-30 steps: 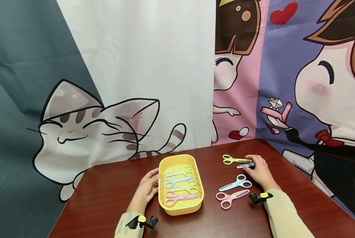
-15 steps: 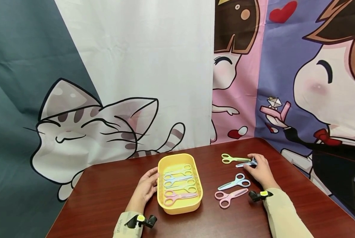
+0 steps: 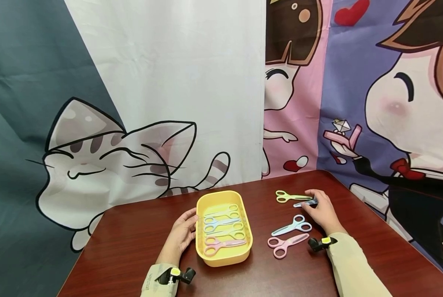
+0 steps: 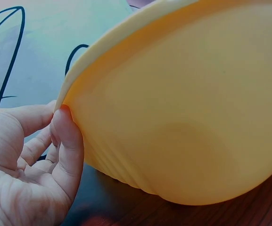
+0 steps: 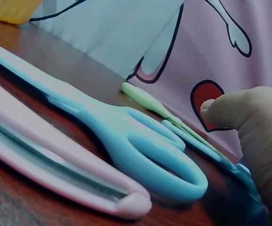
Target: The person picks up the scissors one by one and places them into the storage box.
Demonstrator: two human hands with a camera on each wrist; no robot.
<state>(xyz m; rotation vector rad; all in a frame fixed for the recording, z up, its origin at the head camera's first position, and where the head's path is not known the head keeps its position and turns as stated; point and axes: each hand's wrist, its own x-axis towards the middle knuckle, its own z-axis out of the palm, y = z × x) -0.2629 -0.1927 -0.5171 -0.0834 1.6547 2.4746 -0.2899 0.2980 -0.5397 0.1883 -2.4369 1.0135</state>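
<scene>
At the long side of a yellow plastic basket (image 3: pixel 224 260), my left hand (image 3: pixel 182 233) pinches the rim, its thumb (image 4: pixel 69 132) against the outer wall. My right hand (image 3: pixel 322 208) arches over a dark blue pair of scissors (image 3: pixel 304 203) at the right; its handles are largely under the palm. The thumb (image 5: pixel 239 106) extends straight above that pair in the right wrist view, while the other fingers are hidden there. A lime green pair of scissors (image 3: pixel 289 197) lies just behind, its tip close to my right fingertips.
Nearer the front lie light blue scissors (image 3: pixel 292 226) and pink scissors (image 3: pixel 287 244). Inside the basket, several pairs rest in a column, with pink scissors (image 3: pixel 221 244) nearest me. A printed cloth (image 3: pixel 192 74) hangs behind the dark red table (image 3: pixel 132 235).
My right hand shifts slightly right, then back left over the dark blue scissors, whose handles showed more half a second ago. My left hand stays at the basket; the head view drifts a little.
</scene>
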